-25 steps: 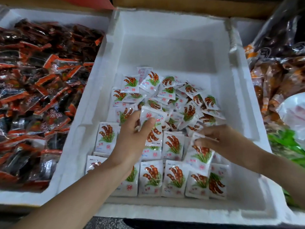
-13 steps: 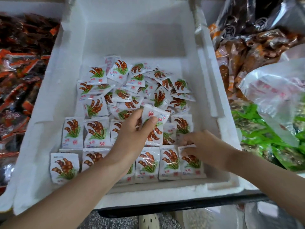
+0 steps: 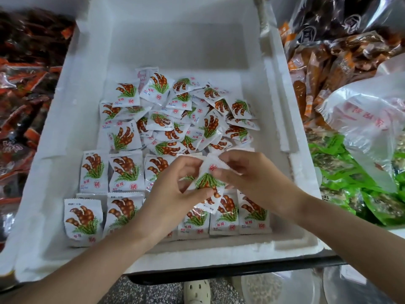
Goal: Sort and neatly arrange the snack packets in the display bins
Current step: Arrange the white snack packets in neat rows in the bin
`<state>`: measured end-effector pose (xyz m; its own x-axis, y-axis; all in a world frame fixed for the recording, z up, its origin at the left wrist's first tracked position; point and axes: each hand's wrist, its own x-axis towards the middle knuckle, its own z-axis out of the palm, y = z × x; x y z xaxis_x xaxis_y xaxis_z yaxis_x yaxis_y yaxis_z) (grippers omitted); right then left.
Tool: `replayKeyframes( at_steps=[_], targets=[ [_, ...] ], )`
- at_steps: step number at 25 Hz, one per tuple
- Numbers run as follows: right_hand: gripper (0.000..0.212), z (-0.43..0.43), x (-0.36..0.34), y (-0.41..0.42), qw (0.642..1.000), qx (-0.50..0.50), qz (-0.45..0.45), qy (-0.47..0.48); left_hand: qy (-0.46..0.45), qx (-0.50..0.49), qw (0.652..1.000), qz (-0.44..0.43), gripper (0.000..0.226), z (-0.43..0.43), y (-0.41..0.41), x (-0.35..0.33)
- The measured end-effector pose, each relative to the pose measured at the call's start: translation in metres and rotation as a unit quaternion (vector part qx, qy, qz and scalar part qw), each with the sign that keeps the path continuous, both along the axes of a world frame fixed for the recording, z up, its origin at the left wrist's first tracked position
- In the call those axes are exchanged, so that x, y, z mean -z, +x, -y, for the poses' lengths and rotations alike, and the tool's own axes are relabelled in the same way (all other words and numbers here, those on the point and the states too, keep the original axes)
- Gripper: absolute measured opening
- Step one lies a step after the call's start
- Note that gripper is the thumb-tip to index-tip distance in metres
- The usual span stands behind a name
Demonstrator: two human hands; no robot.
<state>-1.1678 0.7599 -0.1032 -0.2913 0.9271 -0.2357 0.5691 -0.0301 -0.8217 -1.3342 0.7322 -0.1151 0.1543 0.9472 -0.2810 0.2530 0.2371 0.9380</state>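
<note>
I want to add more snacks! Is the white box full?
Not full. The white foam bin shows bare floor at its far end; the white snack packets cover only the near and middle part.

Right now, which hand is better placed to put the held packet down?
Probably left: the left hand grips the held packet by its body, beside the second row; the right hand only pinches its top edge.
</note>
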Motion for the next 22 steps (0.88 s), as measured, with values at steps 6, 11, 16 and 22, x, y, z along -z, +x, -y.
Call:
replayKeyframes(
  at_steps=[6,11,16,22],
  targets=[
    [0.024,-0.003,0.000,-0.022,0.985,-0.119,0.065,-0.103,0.052,-0.114,0.992,-0.027,0.042,-0.004,-0.038,0.000],
    [0.023,0.000,-0.001,-0.054,0.995,-0.091,0.031,0.003,0.105,-0.066,0.991,-0.055,0.030,-0.005,-0.048,-0.008],
    [0.023,-0.033,0.004,-0.063,0.999,0.027,0.045,0.011,0.213,0.010,0.939,-0.269,0.024,0.002,-0.086,0.012],
    [0.022,-0.049,0.022,-0.088,0.992,-0.084,0.092,-0.013,0.269,0.143,0.846,-0.437,0.038,0.020,-0.105,0.035]
  ],
)
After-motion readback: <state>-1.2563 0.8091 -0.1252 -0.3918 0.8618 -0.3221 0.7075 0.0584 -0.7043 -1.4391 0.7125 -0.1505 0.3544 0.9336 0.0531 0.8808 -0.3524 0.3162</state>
